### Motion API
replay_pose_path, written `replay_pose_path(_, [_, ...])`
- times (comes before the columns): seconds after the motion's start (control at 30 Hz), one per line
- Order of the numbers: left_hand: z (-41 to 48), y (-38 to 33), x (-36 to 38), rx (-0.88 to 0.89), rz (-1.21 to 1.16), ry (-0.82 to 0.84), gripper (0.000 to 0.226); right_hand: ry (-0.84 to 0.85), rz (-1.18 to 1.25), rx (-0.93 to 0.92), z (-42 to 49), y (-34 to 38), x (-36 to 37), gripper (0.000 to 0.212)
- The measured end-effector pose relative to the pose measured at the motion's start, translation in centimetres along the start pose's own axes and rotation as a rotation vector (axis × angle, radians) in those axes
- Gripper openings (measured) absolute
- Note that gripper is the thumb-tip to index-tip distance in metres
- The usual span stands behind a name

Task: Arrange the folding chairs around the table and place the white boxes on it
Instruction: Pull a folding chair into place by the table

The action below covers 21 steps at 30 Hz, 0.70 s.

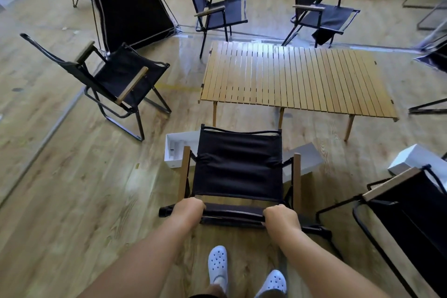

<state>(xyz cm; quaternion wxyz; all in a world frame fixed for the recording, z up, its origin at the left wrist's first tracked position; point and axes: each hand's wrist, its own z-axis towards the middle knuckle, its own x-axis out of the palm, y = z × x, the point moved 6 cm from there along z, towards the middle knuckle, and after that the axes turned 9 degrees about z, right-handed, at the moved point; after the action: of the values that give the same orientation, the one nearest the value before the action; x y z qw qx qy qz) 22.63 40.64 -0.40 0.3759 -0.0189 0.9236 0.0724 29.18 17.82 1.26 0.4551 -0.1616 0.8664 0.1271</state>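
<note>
A black folding chair (238, 167) stands right in front of me, facing the slatted wooden table (297, 80). My left hand (187, 209) and my right hand (281, 218) both grip the top bar of its backrest. An open white box (175, 150) lies on the floor by the chair's left side. A closed white box (306, 159) lies partly hidden at its right. Another white box (413, 159) sits on the floor at the far right.
Other black folding chairs stand around the table: one at the left (116, 82), two behind it (215, 5) (319, 7), one at my near right (408, 220). A tall black fabric panel (125, 0) leans at the back left. My white shoes (217, 264) are below.
</note>
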Motion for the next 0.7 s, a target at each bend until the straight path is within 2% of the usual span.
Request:
replay_pose_path(0.13, [-0.6, -0.7, 0.0, 0.033, -0.122, -0.007, 0.028, 0.028, 0.011, -0.013, -0.3, -0.1, -0.1, 0.027])
replay_pose_path(0.27, [-1.5, -2.1, 0.5, 0.081, -0.285, -0.038, 0.033, 0.066, 0.018, -0.033, -1.4, 0.4, 0.4, 0.03])
replay_pose_path(0.6, [-4.6, -5.6, 4.1, 0.054, -0.262, -0.104, 0.027, 0.093, 0.097, -0.102, -6.0, 0.2, 3.8, 0.027])
replay_pose_path(0.7, [-5.6, -6.1, 5.4, 0.065, -0.223, -0.167, 0.04, 0.086, 0.108, -0.092, -6.6, 0.2, 5.0, 0.031])
